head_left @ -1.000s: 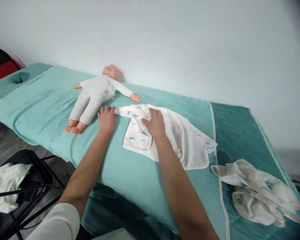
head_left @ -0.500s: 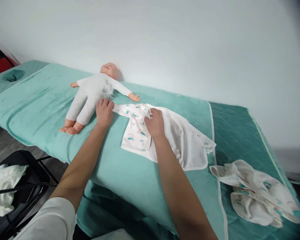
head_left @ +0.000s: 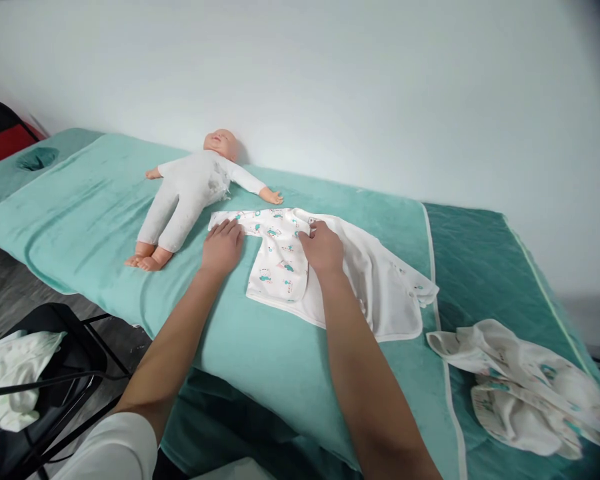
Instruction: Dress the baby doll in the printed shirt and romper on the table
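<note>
A white baby shirt (head_left: 281,263) with small teal and red prints lies on the bed, one front panel laid flat and the other side spread open to its plain inside. My left hand (head_left: 223,245) rests on the lower edge of the shirt's left-lying sleeve, fingers stretched out flat. Near the neckline, my right hand (head_left: 324,247) has its thumb and fingers closed on the edge of the printed panel; the fingertips are partly hidden. Beyond my left hand, a baby doll (head_left: 193,183) in a white cloth body lies on its back, arms spread.
A crumpled printed baby garment (head_left: 525,387) lies at the bed's right end. The bed (head_left: 280,373) has a teal cover and stands against a white wall (head_left: 330,87). At lower left, a black chair (head_left: 75,360) holds a pale cloth (head_left: 20,373).
My left hand has let go of the sleeve's end and flattened onto the sleeve, uncovering the cuff. My right hand stays at the panel's edge. The view has shifted slightly.
</note>
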Motion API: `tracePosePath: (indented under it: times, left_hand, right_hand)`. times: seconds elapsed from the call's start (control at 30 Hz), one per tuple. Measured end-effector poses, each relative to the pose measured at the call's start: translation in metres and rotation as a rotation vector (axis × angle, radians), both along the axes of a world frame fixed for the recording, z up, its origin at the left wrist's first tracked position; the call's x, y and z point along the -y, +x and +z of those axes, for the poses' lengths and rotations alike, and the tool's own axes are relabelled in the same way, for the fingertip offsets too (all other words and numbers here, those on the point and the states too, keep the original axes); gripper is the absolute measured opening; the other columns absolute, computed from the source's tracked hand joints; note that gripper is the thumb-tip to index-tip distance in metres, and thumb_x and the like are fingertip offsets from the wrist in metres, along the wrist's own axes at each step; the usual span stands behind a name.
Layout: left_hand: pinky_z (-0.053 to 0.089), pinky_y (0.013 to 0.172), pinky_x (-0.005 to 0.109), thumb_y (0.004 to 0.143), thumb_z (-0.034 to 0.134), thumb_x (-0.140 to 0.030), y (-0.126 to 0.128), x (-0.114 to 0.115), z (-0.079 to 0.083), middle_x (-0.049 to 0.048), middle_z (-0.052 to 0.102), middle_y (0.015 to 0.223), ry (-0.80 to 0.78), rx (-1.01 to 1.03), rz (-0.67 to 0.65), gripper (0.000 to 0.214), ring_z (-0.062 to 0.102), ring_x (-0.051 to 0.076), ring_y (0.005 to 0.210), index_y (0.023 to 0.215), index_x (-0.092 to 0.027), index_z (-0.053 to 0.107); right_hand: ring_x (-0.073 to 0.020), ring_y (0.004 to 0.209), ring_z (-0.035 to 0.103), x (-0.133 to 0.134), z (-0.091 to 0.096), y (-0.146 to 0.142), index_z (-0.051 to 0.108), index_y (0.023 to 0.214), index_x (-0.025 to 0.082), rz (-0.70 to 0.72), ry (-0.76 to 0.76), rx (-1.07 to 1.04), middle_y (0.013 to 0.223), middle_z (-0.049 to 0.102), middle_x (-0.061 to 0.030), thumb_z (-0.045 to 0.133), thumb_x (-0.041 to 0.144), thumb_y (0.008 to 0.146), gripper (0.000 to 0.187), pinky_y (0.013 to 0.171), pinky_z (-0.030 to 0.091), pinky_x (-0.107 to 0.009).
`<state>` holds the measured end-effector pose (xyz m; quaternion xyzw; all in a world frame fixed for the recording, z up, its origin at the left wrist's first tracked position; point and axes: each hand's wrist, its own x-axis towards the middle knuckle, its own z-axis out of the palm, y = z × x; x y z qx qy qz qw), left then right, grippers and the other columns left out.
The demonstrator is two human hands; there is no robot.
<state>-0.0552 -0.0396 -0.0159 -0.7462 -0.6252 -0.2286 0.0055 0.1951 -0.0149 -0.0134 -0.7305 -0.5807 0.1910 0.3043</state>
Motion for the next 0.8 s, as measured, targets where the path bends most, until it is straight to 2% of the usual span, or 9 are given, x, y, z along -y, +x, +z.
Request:
tracePosePath:
  times: [0.07, 0.17, 0.27, 0.33, 0.37, 0.47, 0.6, 0.7, 0.8]
  left_hand:
    - [0.043, 0.118, 0.050, 0.105, 0.041, -0.036, 0.004, 0.010, 0.001, 0.0122, 0.068, 0.142, 0.020, 0.059, -0.029, 0.039, 0.058, 0.030, 0.137, 0.125, -0.018, 0.069]
    - [0.051, 0.108, 0.040, 0.105, 0.041, -0.041, 0.012, 0.033, 0.004, 0.0087, 0.074, 0.128, 0.015, 0.248, -0.133, 0.038, 0.066, 0.024, 0.124, 0.122, -0.022, 0.069]
    - [0.054, 0.097, 0.036, 0.105, 0.041, -0.045, 0.017, 0.048, 0.005, 0.0077, 0.077, 0.113, 0.018, 0.515, -0.062, 0.037, 0.070, 0.022, 0.109, 0.109, -0.023, 0.070]
    - [0.055, 0.092, 0.036, 0.104, 0.042, -0.048, 0.016, 0.051, 0.004, 0.0083, 0.077, 0.107, 0.024, 0.712, 0.041, 0.037, 0.071, 0.021, 0.099, 0.104, -0.021, 0.068]
    - [0.055, 0.090, 0.036, 0.104, 0.042, -0.049, 0.015, 0.050, 0.003, 0.0085, 0.077, 0.105, 0.016, 0.788, 0.069, 0.038, 0.072, 0.020, 0.095, 0.104, -0.021, 0.066]
    - [0.055, 0.086, 0.035, 0.102, 0.044, -0.051, 0.013, 0.045, 0.002, 0.0067, 0.077, 0.100, -0.076, 0.821, 0.053, 0.036, 0.071, 0.019, 0.089, 0.113, -0.021, 0.063]
    - [0.050, 0.093, 0.038, 0.091, 0.064, -0.048, 0.016, 0.043, 0.005, 0.0020, 0.077, 0.095, -0.186, 0.611, 0.014, 0.039, 0.069, 0.021, 0.091, 0.122, -0.025, 0.062]
    - [0.049, 0.094, 0.038, 0.085, 0.070, -0.042, 0.020, 0.045, 0.007, -0.0009, 0.074, 0.088, -0.234, 0.549, -0.035, 0.041, 0.067, 0.019, 0.085, 0.122, -0.025, 0.064]
    - [0.050, 0.081, 0.032, 0.082, 0.070, -0.035, 0.019, 0.043, 0.005, -0.0031, 0.069, 0.084, -0.265, 0.619, -0.088, 0.040, 0.062, 0.016, 0.076, 0.122, -0.027, 0.065]
  right_hand:
    - [-0.0254, 0.079, 0.061, 0.000, 0.005, 0.005, 0.062, 0.082, 0.024, -0.002, -0.047, -0.041, 0.079, 0.067, -0.0045, 0.063, 0.032, 0.084, 0.009, 0.080, 0.049, -0.041]
    - [-0.0203, 0.069, 0.058, 0.004, 0.018, 0.004, 0.055, 0.069, 0.023, 0.037, -0.057, -0.356, 0.067, 0.060, -0.0001, 0.064, 0.036, 0.082, 0.020, 0.072, 0.050, -0.036]
    - [-0.0178, 0.078, 0.066, 0.015, 0.035, -0.014, 0.065, 0.089, 0.023, 0.325, -0.079, -0.853, 0.086, 0.070, -0.0018, 0.068, 0.044, 0.083, 0.022, 0.075, 0.055, -0.034]
    - [-0.0183, 0.093, 0.071, 0.023, 0.043, -0.027, 0.069, 0.105, 0.023, 0.531, -0.123, -1.033, 0.108, 0.075, -0.0057, 0.073, 0.047, 0.082, 0.034, 0.085, 0.058, -0.035]
    - [-0.0189, 0.099, 0.072, 0.026, 0.044, -0.031, 0.070, 0.108, 0.023, 0.572, -0.134, -1.069, 0.114, 0.075, -0.0072, 0.075, 0.048, 0.081, 0.038, 0.089, 0.057, -0.035]
    - [-0.0191, 0.101, 0.073, 0.025, 0.035, -0.031, 0.071, 0.102, 0.020, 0.444, -0.077, -1.054, 0.110, 0.076, -0.0078, 0.074, 0.044, 0.081, 0.031, 0.094, 0.057, -0.036]
    - [-0.0203, 0.101, 0.072, 0.014, 0.010, -0.015, 0.068, 0.097, 0.019, 0.194, 0.054, -0.798, 0.106, 0.076, -0.0071, 0.063, 0.033, 0.083, 0.020, 0.099, 0.055, -0.041]
    - [-0.0226, 0.108, 0.069, 0.012, -0.003, -0.012, 0.067, 0.099, 0.019, 0.157, 0.149, -0.574, 0.111, 0.075, -0.0088, 0.058, 0.029, 0.084, 0.020, 0.106, 0.051, -0.044]
    - [-0.0246, 0.117, 0.065, 0.019, -0.011, -0.019, 0.066, 0.105, 0.019, 0.172, 0.182, -0.511, 0.120, 0.072, -0.0113, 0.058, 0.026, 0.083, 0.025, 0.112, 0.047, -0.046]
